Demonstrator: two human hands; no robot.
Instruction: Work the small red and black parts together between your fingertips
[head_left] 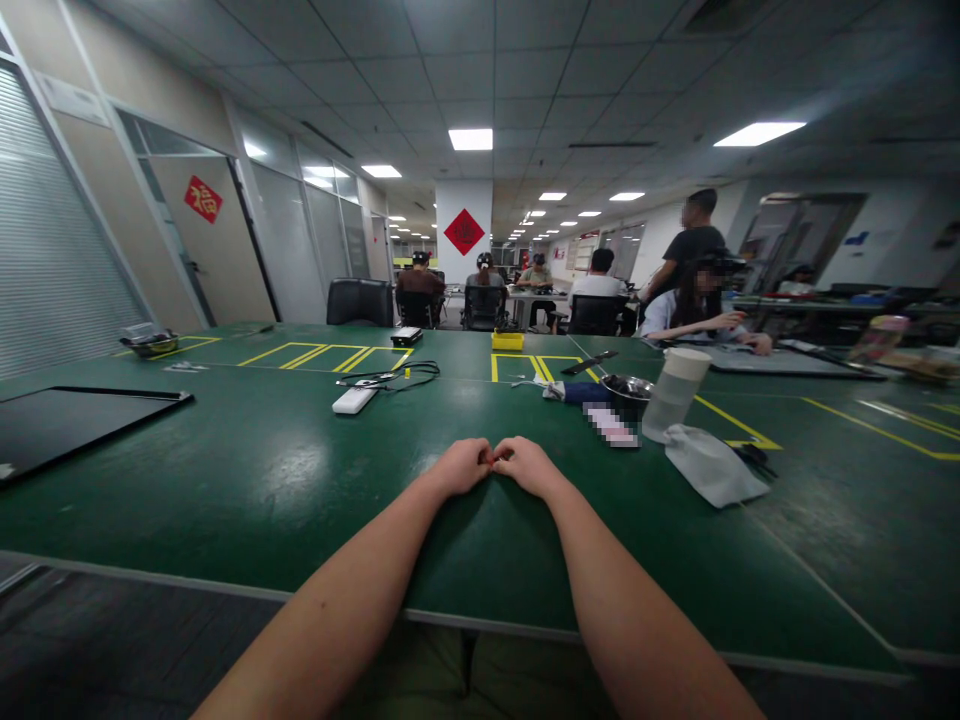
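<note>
Both hands meet fingertip to fingertip just above the middle of the green table (315, 500). My left hand (461, 468) is closed, its fingers curled toward the right hand. My right hand (526, 466) is closed too, thumb and fingers pinched together. A small reddish thing (493, 461) shows between the two sets of fingertips; most of it is hidden and its kind cannot be made out.
Right of the hands are a cloudy plastic cup (676, 395), a white pouch (712, 465), a metal bowl (628, 392) and a pixelated phone-like slab (611, 425). Ahead lie a white power bank (355, 398), black cable (409, 373) and yellow box (508, 341). A person (694, 310) sits at right.
</note>
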